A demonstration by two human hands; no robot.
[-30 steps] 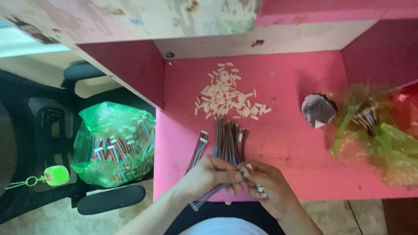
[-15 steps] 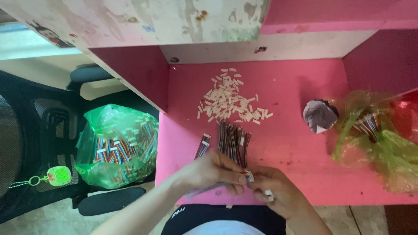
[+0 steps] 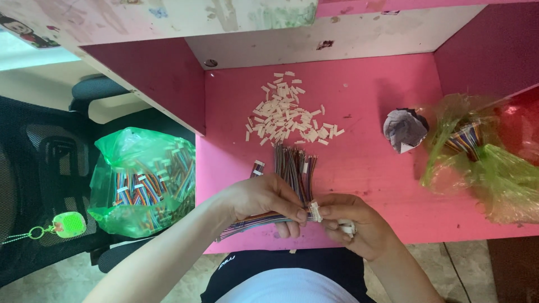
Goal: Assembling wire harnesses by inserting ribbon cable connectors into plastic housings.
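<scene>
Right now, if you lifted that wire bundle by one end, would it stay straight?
Probably not: the wire bundle is thin loose strands, already sagging past the left hand. Likely light, too. The connector end looks stiffer.

right hand (image 3: 352,224): spare white pieces mostly hidden in the palm | ribbon cable (image 3: 252,220): middle covered by left hand (image 3: 261,197) | green bag (image 3: 494,168): cut by right edge

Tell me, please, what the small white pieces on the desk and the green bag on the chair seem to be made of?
Small white pieces: probably hard plastic; matte, uniform, block-shaped. Green bag: thin glossy plastic film; translucent and crinkled, with the coloured wires inside showing through.
</scene>
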